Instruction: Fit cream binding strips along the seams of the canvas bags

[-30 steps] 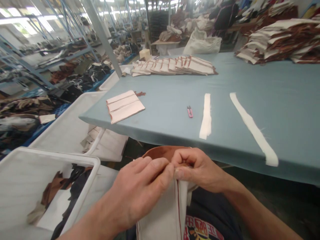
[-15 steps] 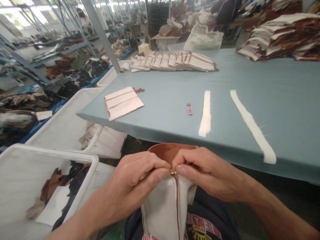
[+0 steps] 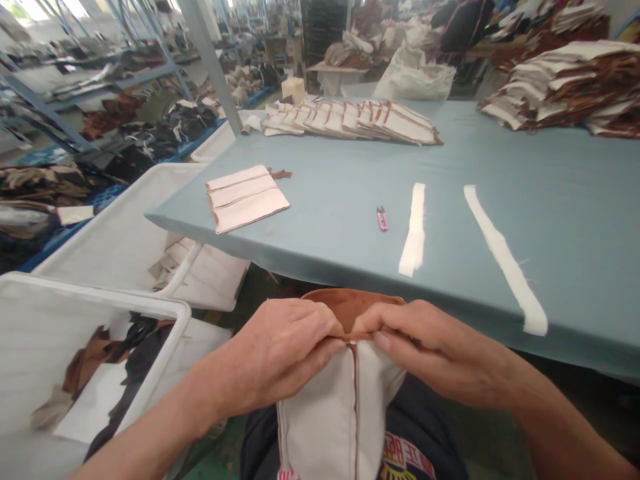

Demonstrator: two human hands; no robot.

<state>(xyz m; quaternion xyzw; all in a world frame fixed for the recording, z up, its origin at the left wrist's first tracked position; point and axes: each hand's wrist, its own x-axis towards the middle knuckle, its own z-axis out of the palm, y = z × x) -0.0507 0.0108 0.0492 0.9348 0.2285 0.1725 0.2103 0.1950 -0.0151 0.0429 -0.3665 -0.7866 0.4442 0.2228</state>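
Note:
Over my lap hangs a sewn fabric piece (image 3: 325, 407), off-white outside with a brown seam down its front and brown lining at its open top. My left hand (image 3: 285, 343) pinches the top edge just left of the seam. On the seam's other side, my right hand (image 3: 430, 343) grips the same edge between thumb and fingers. Between the two hands a short stretch of brown edge shows. Beyond them, pink thread snips (image 3: 382, 219) and two off-white strips (image 3: 413, 230) lie on the blue-covered table (image 3: 330, 200).
A flat panelled fabric piece (image 3: 247, 199) lies at the table's left corner. A row of overlapping pieces (image 3: 350, 120) lies at the back, with a tall stack (image 3: 565, 87) at back right. White bins (image 3: 183, 320) stand at the left. A metal post (image 3: 210, 67) rises beside the table.
My hands have moved slightly apart along the top edge, and the brown edge between them is now stretched straight. The view has shifted a little.

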